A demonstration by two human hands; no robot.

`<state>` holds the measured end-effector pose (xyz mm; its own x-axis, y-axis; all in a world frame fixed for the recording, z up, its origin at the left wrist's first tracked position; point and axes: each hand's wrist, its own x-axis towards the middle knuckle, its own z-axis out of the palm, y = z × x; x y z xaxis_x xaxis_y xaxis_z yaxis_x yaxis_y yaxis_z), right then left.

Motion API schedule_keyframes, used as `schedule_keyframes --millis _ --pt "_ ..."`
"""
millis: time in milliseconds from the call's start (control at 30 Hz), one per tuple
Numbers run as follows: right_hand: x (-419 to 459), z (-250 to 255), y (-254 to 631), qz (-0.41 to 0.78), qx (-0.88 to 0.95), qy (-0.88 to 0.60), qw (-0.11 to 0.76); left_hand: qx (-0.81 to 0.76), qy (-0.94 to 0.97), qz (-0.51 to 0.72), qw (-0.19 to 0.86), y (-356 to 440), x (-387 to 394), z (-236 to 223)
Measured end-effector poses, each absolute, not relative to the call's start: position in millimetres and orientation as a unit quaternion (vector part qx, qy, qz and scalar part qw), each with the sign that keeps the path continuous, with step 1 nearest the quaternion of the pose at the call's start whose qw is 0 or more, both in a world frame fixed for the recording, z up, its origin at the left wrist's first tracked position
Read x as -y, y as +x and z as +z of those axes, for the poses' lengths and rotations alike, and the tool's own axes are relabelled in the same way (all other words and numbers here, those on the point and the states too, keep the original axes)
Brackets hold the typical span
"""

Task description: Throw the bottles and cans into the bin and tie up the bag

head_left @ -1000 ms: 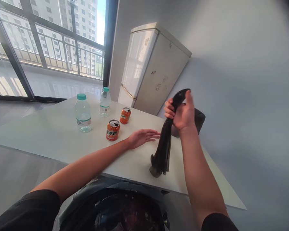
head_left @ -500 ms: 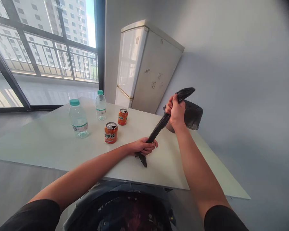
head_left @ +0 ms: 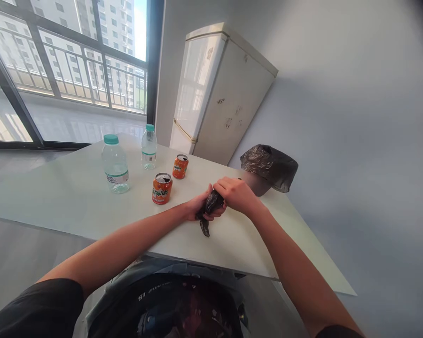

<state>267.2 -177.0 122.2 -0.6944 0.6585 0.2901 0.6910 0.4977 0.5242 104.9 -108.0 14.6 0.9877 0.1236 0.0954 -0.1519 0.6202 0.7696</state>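
Black plastic bag (head_left: pixel 213 201) sits just below the middle of the frame, bunched into a short thick wad over the near part of the white table (head_left: pixel 232 244). Both hands are together on it: the left hand (head_left: pixel 197 205) is wrapped around the wad from the left, thumb up along the side, and the right hand (head_left: pixel 237 192) is bent over its upper right end. Right fingertips are mostly tucked out of sight, so can't tell you exactly how they're pinching. A crumpled tail of the plastic pokes out below the left hand.

Just up and right of the right hand there's a greyish container (head_left: pixel 255 184) with a dark liner (head_left: pixel 280 171) draped over it. Left of centre you've got two orange cans, the front can (head_left: pixel 162 189) nearer the left forearm and the rear can (head_left: pixel 180 167) a bit behind it. Further left stand two clear bottles with teal caps, the larger-looking bottle (head_left: pixel 115 166) and the farther bottle (head_left: pixel 149 148), both upright. Old fridge (head_left: pixel 229 94) up top, past the table.
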Motion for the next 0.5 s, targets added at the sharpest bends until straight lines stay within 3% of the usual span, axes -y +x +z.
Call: schedule_keyframes --millis 167,267,333,400,500 --pt "176 119 263 -0.328 0.877 -0.351 0.019 -0.011 0.477 0.128 0.869 101 111 12" --pt "174 119 272 -0.346 0.870 -0.345 0.058 -0.029 0.519 0.166 0.838 97 114 14" --pt "171 117 280 -0.346 0.846 -0.378 0.149 -0.030 0.526 0.157 0.835 95 115 15" --pt "165 111 287 -0.309 0.780 -0.451 0.304 -0.015 0.529 0.130 0.838 96 114 15" --pt "157 101 292 -0.084 0.606 -0.561 0.557 0.008 0.523 0.110 0.846 98 112 14"
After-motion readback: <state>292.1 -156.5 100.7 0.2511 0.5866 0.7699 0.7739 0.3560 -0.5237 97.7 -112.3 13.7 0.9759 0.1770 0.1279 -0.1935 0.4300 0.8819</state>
